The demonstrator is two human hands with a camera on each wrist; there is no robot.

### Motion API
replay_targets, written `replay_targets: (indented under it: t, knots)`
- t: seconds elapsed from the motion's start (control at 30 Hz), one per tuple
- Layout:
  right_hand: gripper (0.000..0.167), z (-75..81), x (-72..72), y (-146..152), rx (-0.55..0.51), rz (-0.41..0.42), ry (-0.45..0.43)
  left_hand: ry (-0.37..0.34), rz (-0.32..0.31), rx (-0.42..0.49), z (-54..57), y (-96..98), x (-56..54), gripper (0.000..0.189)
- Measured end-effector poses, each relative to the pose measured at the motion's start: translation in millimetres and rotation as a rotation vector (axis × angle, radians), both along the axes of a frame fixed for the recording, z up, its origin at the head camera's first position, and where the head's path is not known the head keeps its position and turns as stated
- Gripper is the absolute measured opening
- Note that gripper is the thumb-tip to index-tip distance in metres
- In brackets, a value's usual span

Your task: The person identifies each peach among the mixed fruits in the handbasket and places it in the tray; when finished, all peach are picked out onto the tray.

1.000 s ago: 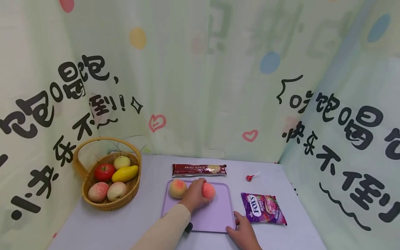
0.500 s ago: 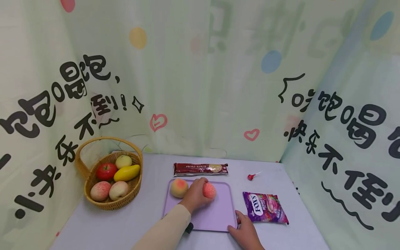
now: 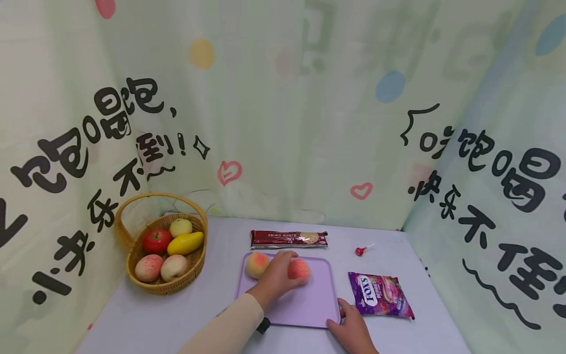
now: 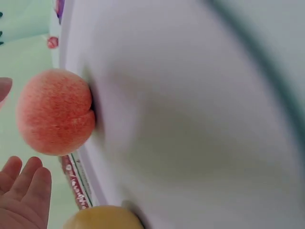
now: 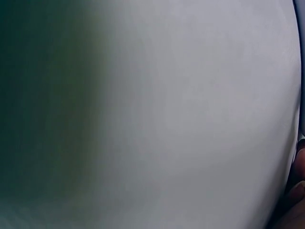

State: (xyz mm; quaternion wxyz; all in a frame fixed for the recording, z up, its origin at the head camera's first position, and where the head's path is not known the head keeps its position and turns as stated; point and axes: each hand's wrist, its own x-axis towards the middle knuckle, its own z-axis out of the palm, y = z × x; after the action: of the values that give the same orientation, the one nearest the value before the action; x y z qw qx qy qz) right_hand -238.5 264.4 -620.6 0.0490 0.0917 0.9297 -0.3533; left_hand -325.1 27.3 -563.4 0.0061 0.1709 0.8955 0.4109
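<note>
A pink-red peach (image 3: 299, 271) lies on the purple tray (image 3: 305, 307). My left hand (image 3: 276, 275) is just left of it. In the left wrist view the thumb and fingers (image 4: 31, 186) stand spread apart, with visible gaps to the peach (image 4: 57, 112). A second, yellow-orange peach (image 3: 257, 265) sits at the tray's back left, partly behind the left hand. My right hand (image 3: 352, 327) grips the tray's front right corner, thumb at the front edge and fingers along the side. The right wrist view shows only a few dark fingertips (image 5: 299, 167) at its right border.
A wicker basket (image 3: 170, 287) of fruit stands at the left. Behind the tray lies a dark red spaghetti packet (image 3: 289, 239). To the right are a red lollipop (image 3: 360, 251) and a purple candy bag (image 3: 381, 295). Printed curtains (image 3: 283, 147) enclose the white table (image 3: 221, 275).
My left hand has loosened from the peach and drawn slightly left, so more of the peach shows. The whole head view has shifted a little. My right hand stays on the tray.
</note>
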Motion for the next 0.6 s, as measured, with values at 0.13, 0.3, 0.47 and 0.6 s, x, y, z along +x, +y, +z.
replay_targets:
  t: [0.13, 0.3, 0.47, 0.6]
  knots:
    - [0.078, 0.3, -0.5, 0, 0.002, 0.008, 0.010, 0.068, -0.067, -0.074, 0.8, -15.9, 12.5, 0.072]
    - [0.077, -1.3, 0.0, 3, -0.007, 0.012, 0.024, 0.081, -0.109, -0.151, 3.2, -41.2, 28.2, 0.073]
    - [0.078, -6.7, -0.4, 3, -0.005, 0.025, 0.031, 0.109, -0.043, -0.216, 9.8, -77.9, 43.2, 0.071]
    - [0.078, -5.8, -2.6, 4, 0.008, 0.027, 0.025, 0.221, -0.014, -0.233, 13.1, -108.9, 48.3, 0.072]
